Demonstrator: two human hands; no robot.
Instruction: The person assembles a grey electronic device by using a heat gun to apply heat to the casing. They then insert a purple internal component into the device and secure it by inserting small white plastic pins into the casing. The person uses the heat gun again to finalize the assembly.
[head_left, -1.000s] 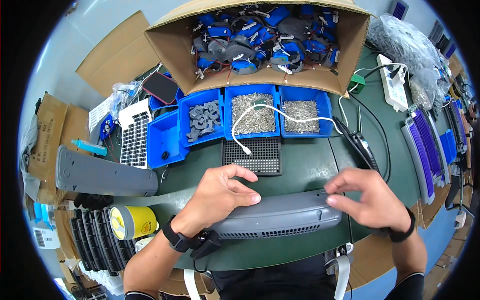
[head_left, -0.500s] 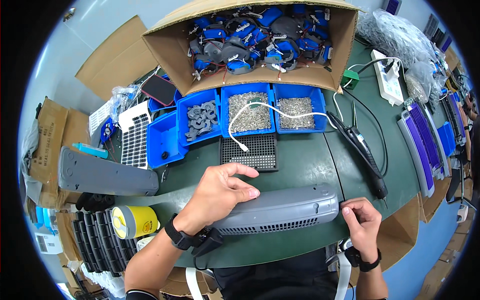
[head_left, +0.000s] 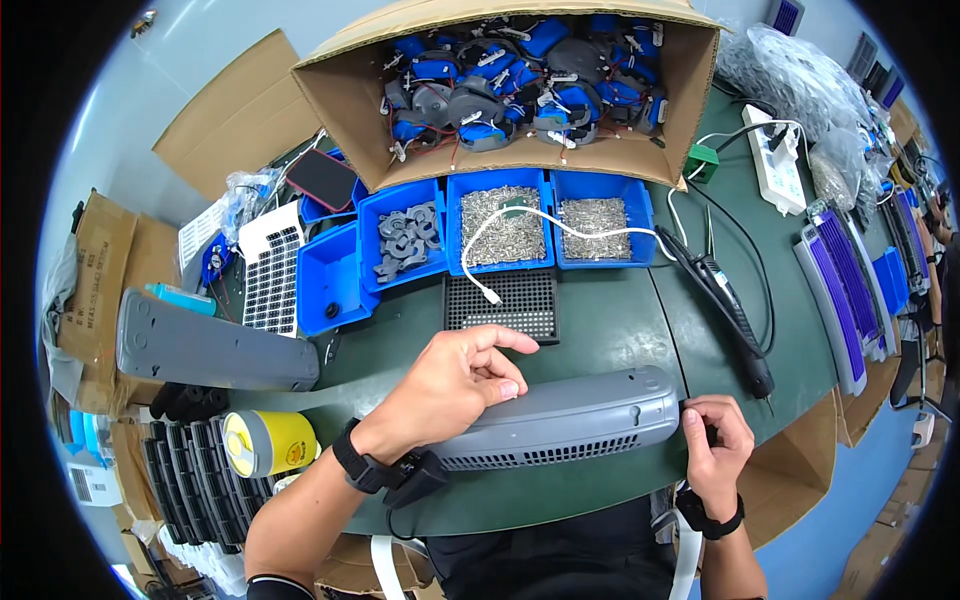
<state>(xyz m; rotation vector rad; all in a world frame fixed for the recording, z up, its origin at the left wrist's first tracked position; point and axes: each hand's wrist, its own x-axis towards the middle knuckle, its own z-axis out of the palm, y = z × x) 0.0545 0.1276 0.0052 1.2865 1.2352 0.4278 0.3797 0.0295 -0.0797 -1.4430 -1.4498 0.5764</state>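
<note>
1. Head view: the grey casing (head_left: 570,415) lay crosswise near the close edge of the green table (head_left: 610,350), vent row facing the person.
2. Left hand (head_left: 450,385) sat over the casing's left part. Forefinger reached out, thumb and another finger curled close together. Couldn't tell if they pinched anything; the underside was hidden.
3. Right hand (head_left: 718,450) was at the casing's right end, thumb and forefinger bent toward each other. Contact or grip: couldn't tell.
4. Electric screwdriver (head_left: 725,310) lay beyond the right hand, bit pointing toward the person, apart from the casing. White cable (head_left: 590,234) ran across two blue screw bins (head_left: 530,267); its plug hung over the black perforated tray (head_left: 500,335).
5. My read: left palm needed to keep the casing flat while right fingers worked its end, light touch, no twisting.
6. Also worth doing: keeping the right wrist clear of that bit.
</note>
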